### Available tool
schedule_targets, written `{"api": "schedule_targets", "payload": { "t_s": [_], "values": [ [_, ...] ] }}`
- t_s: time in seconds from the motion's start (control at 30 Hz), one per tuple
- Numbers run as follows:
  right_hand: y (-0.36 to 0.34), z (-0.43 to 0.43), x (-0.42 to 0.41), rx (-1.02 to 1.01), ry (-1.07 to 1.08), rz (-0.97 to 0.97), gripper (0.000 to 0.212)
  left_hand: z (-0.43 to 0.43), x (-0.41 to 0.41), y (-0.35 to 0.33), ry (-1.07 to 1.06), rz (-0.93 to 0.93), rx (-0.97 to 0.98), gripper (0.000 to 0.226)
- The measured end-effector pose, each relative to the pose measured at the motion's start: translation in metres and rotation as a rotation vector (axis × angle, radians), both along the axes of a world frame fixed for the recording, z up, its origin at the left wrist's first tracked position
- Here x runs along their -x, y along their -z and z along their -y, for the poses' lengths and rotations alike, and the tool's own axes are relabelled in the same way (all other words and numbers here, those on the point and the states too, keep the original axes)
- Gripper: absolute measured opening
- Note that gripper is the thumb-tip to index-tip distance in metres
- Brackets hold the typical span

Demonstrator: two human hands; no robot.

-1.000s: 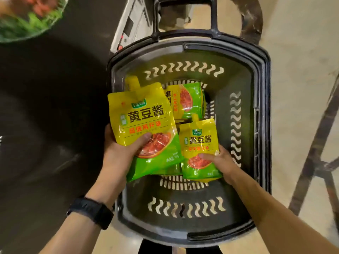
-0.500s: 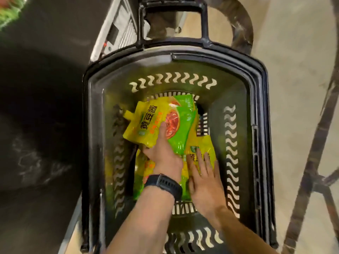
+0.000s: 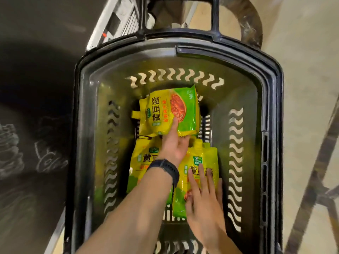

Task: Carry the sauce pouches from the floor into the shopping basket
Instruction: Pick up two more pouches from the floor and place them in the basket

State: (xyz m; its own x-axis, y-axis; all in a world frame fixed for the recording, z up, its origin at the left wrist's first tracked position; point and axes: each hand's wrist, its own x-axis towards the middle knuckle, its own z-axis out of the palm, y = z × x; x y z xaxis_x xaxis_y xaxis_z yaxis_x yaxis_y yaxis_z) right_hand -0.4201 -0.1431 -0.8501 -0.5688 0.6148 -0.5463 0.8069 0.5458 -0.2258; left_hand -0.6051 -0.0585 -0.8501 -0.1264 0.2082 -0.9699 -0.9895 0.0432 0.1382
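A dark surface [image 3: 36, 70] lies to the left of the basket [image 3: 276, 107], which stands open-topped below the camera, its slotted walls sloping down to a small floor. Against the basket's left wall lies the left pouch [image 3: 142, 167], flat and spout away, partly hidden under the forearm with the watch [image 3: 165, 166]. The left hand [image 3: 174, 146] reaches past it to the far pouch [image 3: 165, 110] and pinches its near edge, thumb laid along the printed face, the other fingers tucked beneath. This pouch is turned sideways, spout to the left, likely because the far end is too short to take it lengthwise. Just right of it and nearer sits the right pouch [image 3: 197, 162], spout away, touching the left pouch along its side. The right hand [image 3: 203, 204] rests on it with fingers straight and spread, gripping nothing; I take that as pressing it flat so the layer stays level. All three visible pouches are inside the basket. Whether any remain on the pale floor [image 3: 302, 52] beyond cannot be told. A metal frame [image 3: 315, 180] crosses the right edge.
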Motion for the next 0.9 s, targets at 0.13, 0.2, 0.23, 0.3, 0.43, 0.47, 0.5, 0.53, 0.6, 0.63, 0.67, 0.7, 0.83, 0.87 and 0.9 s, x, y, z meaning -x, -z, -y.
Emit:
{"api": "schedule_targets", "payload": {
  "t_s": [0.13, 0.2, 0.23, 0.3, 0.43, 0.47, 0.5, 0.53, 0.6, 0.63, 0.67, 0.7, 0.83, 0.87, 0.9],
  "values": [
    [-0.001, -0.023, 0.016, 0.017, 0.017, -0.097, 0.061, 0.014, 0.012, -0.017, 0.577, -0.121, -0.013, 0.036],
    [0.003, -0.025, 0.023, 0.053, 0.018, -0.094, 0.062, 0.034, 0.017, -0.025, 1.068, -0.533, 0.099, 0.023],
    [0.007, -0.023, 0.023, 0.066, 0.013, -0.072, 0.063, 0.042, 0.023, -0.020, 1.237, -0.935, 0.224, 0.021],
    [0.013, -0.015, 0.018, 0.046, 0.008, -0.036, 0.065, 0.040, 0.035, -0.016, 1.324, -1.586, 0.314, 0.040],
    [0.023, -0.008, 0.007, -0.038, -0.007, -0.040, 0.070, -0.006, 0.022, 0.020, 1.767, -1.747, 0.248, 0.062],
    [0.027, -0.007, 0.006, -0.057, -0.015, -0.048, 0.072, -0.010, 0.013, 0.033, 1.867, -1.766, 0.296, 0.062],
    [0.030, -0.005, 0.005, -0.075, -0.024, -0.058, 0.073, -0.012, 0.007, 0.046, 1.921, -1.800, 0.349, 0.063],
    [0.033, -0.004, 0.004, -0.092, -0.033, -0.066, 0.075, -0.011, 0.004, 0.056, 1.948, -1.823, 0.393, 0.063],
    [0.038, 0.000, 0.002, -0.110, -0.041, -0.073, 0.076, -0.007, 0.006, 0.062, 1.981, -1.845, 0.422, 0.063],
    [0.038, 0.001, 0.001, -0.110, -0.038, -0.072, 0.076, -0.008, 0.009, 0.060, 1.995, -1.837, 0.417, 0.063],
    [0.036, 0.002, 0.001, -0.104, -0.031, -0.071, 0.076, -0.007, 0.013, 0.056, 2.000, -1.829, 0.390, 0.064],
    [0.033, 0.002, 0.002, -0.093, -0.024, -0.073, 0.075, -0.004, 0.017, 0.049, 2.004, -1.832, 0.341, 0.064],
    [0.021, -0.008, 0.010, -0.023, 0.005, -0.081, 0.069, 0.047, 0.034, 0.017, 1.826, -1.860, 0.066, 0.059],
    [0.020, -0.012, 0.011, 0.000, 0.012, -0.075, 0.068, 0.068, 0.035, 0.010, 1.789, -1.826, 0.085, 0.058],
    [0.018, -0.014, 0.012, 0.017, 0.017, -0.069, 0.067, 0.087, 0.032, 0.007, 1.804, -1.771, 0.135, 0.058]
  ]
}}
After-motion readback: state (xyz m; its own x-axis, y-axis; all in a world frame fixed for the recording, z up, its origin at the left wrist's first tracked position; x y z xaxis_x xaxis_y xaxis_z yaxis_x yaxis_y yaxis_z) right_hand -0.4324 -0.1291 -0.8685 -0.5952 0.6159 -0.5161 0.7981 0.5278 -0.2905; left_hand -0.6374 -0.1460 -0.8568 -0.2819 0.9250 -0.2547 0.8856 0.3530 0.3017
